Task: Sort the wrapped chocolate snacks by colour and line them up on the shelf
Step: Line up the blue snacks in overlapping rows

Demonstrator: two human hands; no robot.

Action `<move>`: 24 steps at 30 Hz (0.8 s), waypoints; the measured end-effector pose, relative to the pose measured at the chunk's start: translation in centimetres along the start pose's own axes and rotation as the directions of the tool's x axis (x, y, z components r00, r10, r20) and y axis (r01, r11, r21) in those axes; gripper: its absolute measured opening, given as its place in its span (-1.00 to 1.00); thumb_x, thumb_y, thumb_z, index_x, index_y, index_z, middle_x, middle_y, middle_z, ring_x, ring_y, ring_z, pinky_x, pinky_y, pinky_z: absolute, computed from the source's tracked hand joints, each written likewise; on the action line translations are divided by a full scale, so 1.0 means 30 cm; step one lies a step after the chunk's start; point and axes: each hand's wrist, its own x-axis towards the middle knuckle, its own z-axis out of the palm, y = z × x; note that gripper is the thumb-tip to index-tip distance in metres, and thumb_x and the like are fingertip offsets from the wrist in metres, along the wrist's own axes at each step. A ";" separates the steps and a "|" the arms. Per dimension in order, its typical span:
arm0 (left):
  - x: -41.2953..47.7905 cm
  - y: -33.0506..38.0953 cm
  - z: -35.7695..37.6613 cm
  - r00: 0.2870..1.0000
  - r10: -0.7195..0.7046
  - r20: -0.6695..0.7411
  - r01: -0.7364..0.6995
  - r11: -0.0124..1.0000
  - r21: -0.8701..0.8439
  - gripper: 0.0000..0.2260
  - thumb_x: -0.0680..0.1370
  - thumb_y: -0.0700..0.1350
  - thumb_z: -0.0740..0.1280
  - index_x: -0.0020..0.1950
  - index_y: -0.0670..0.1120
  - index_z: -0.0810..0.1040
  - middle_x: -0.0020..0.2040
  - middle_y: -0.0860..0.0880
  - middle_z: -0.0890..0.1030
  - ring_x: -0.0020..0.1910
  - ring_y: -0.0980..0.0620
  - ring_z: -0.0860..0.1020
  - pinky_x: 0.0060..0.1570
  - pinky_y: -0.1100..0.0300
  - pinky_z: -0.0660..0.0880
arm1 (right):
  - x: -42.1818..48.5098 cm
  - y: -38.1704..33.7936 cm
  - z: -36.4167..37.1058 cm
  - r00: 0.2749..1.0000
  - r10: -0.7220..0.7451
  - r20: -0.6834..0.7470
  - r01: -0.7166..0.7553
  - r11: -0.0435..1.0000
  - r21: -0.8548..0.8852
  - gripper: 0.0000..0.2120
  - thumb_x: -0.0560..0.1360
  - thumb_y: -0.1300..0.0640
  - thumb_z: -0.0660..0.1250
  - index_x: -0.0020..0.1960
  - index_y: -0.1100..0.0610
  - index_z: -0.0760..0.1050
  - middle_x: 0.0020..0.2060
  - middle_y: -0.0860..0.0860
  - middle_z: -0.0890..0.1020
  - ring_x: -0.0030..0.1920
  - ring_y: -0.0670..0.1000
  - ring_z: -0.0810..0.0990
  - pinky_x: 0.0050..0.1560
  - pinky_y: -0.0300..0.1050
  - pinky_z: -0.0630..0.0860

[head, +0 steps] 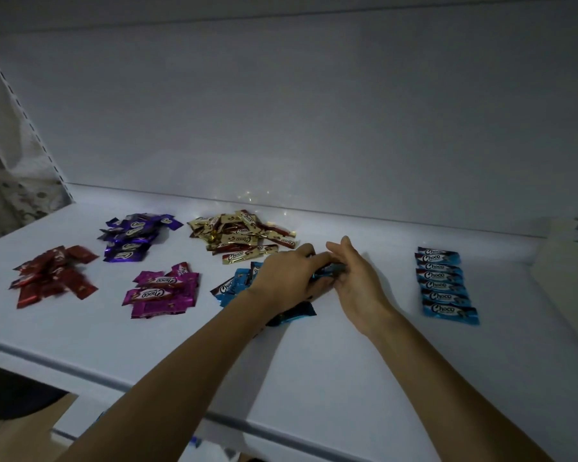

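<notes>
On the white shelf [314, 361] lie sorted heaps of wrapped snacks: red [52, 276], purple [136, 236], pink [162, 290], gold [242, 235] and a loose blue heap [237, 285]. At the right, several blue snacks form a neat column [444, 285]. My left hand [287, 280] and my right hand [354, 278] meet over the blue heap, both pinching one blue snack [329, 273] between them. Another blue snack [294, 315] lies just under my left wrist.
The shelf's grey back wall [314, 128] rises right behind the heaps. A perforated upright [30, 128] stands at the left end. A white box or divider [568, 271] sits at the far right. The shelf's front edge [80, 368] runs across below my forearms.
</notes>
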 end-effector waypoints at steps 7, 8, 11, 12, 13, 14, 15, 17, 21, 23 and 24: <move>0.036 -0.048 -0.026 0.952 -0.220 -0.213 0.129 0.920 -0.371 -0.75 0.56 -0.01 0.34 0.08 -0.18 0.57 -0.12 -0.10 0.61 -0.17 -0.04 0.56 -0.20 0.08 0.49 | 0.003 -0.003 -0.001 1.000 0.020 0.004 -0.020 0.998 0.064 -0.59 0.61 -0.08 0.10 0.31 0.14 0.42 0.23 0.08 0.50 0.26 0.01 0.45 0.37 -0.12 0.27; 0.042 -0.050 -0.032 0.930 -0.285 -0.231 0.151 0.871 -0.468 -0.78 0.56 -0.02 0.35 0.03 -0.17 0.58 -0.16 -0.05 0.63 -0.21 0.04 0.57 -0.22 0.16 0.49 | 0.004 -0.005 -0.001 1.000 0.018 0.003 -0.018 0.998 0.060 -0.62 0.61 -0.04 0.13 0.33 0.13 0.41 0.24 0.08 0.49 0.25 0.01 0.45 0.35 -0.12 0.30; 0.058 -0.040 -0.052 0.868 -0.447 -0.216 0.207 0.721 -0.661 -0.85 0.55 -0.04 0.36 0.01 -0.10 0.58 -0.19 0.10 0.60 -0.23 0.23 0.55 -0.24 0.43 0.43 | -0.011 -0.014 0.005 1.000 -0.009 0.021 0.008 1.000 0.026 -0.65 0.59 0.04 0.20 0.35 0.09 0.39 0.23 0.08 0.53 0.20 0.02 0.52 0.24 -0.14 0.40; 0.061 -0.035 -0.056 0.845 -0.497 -0.198 0.226 0.668 -0.709 -0.86 0.55 -0.04 0.36 0.01 -0.09 0.57 -0.18 0.09 0.60 -0.20 0.21 0.56 -0.21 0.42 0.45 | -0.019 -0.017 0.010 0.999 -0.014 0.032 0.014 1.000 0.005 -0.65 0.59 0.03 0.20 0.34 0.09 0.38 0.22 0.09 0.54 0.18 0.03 0.54 0.23 -0.13 0.42; 0.066 -0.028 -0.058 0.819 -0.544 -0.182 0.236 0.609 -0.757 -0.86 0.56 -0.03 0.35 0.02 -0.08 0.56 -0.16 0.07 0.60 -0.18 0.16 0.57 -0.16 0.36 0.48 | -0.029 -0.021 0.015 0.999 -0.013 0.043 0.014 1.000 -0.018 -0.65 0.58 0.01 0.21 0.33 0.08 0.38 0.21 0.09 0.55 0.17 0.03 0.55 0.24 -0.11 0.43; 0.070 -0.019 -0.061 0.789 -0.592 -0.164 0.237 0.540 -0.807 -0.86 0.56 -0.03 0.35 0.01 -0.08 0.55 -0.16 0.05 0.60 -0.16 0.11 0.58 -0.12 0.27 0.51 | -0.039 -0.028 0.019 0.998 -0.010 0.057 0.012 0.999 -0.039 -0.63 0.56 -0.03 0.23 0.32 0.08 0.39 0.19 0.09 0.57 0.15 0.04 0.57 0.24 -0.07 0.45; 0.076 -0.006 -0.066 0.757 -0.638 -0.143 0.222 0.457 -0.861 -0.85 0.56 -0.03 0.35 0.01 -0.10 0.55 -0.14 0.02 0.61 -0.14 0.07 0.59 -0.09 0.20 0.53 | -0.049 -0.037 0.024 0.997 -0.011 0.076 0.016 0.998 -0.066 -0.59 0.52 -0.06 0.27 0.31 0.07 0.40 0.16 0.08 0.59 0.12 0.04 0.60 0.22 -0.03 0.49; 0.089 0.033 -0.076 0.698 -0.712 -0.079 0.146 0.250 -0.957 -0.86 0.57 -0.04 0.34 -0.01 -0.10 0.56 -0.12 -0.04 0.63 -0.10 0.03 0.61 -0.11 0.20 0.55 | -0.073 -0.068 0.034 0.992 -0.041 0.122 0.064 0.980 -0.190 -0.51 0.40 -0.09 0.38 0.27 0.07 0.43 0.08 0.05 0.62 0.02 0.00 0.65 0.07 -0.05 0.59; 0.111 0.138 -0.073 0.652 -0.745 0.142 0.006 -0.183 -0.983 -0.91 0.57 -0.10 0.34 -0.04 -0.12 0.54 -0.10 -0.12 0.64 -0.12 -0.03 0.63 -0.07 0.08 0.59 | -0.128 -0.120 -0.006 0.972 -0.194 0.131 0.228 0.911 -0.343 -0.77 0.45 0.21 0.41 0.09 0.20 0.52 -0.13 0.05 0.68 -0.20 -0.08 0.68 -0.24 -0.24 0.58; 0.117 0.190 -0.053 0.658 -0.721 0.217 -0.011 -0.298 -0.954 -0.91 0.57 -0.11 0.34 -0.06 -0.13 0.53 -0.17 -0.10 0.63 -0.21 -0.01 0.62 -0.12 0.07 0.58 | -0.160 -0.134 -0.065 0.967 -0.233 0.103 0.254 0.910 -0.326 -0.89 0.48 0.28 0.36 0.01 0.20 0.57 -0.22 0.03 0.70 -0.24 -0.06 0.68 -0.30 -0.26 0.56; 0.117 0.216 -0.039 0.660 -0.709 0.248 -0.013 -0.340 -0.940 -0.91 0.58 -0.11 0.33 -0.08 -0.12 0.52 -0.23 -0.06 0.63 -0.28 0.03 0.61 -0.20 0.12 0.57 | -0.178 -0.135 -0.095 0.970 -0.225 0.091 0.242 0.918 -0.314 -0.91 0.49 0.29 0.36 -0.02 0.19 0.58 -0.24 0.03 0.70 -0.25 -0.05 0.68 -0.32 -0.25 0.56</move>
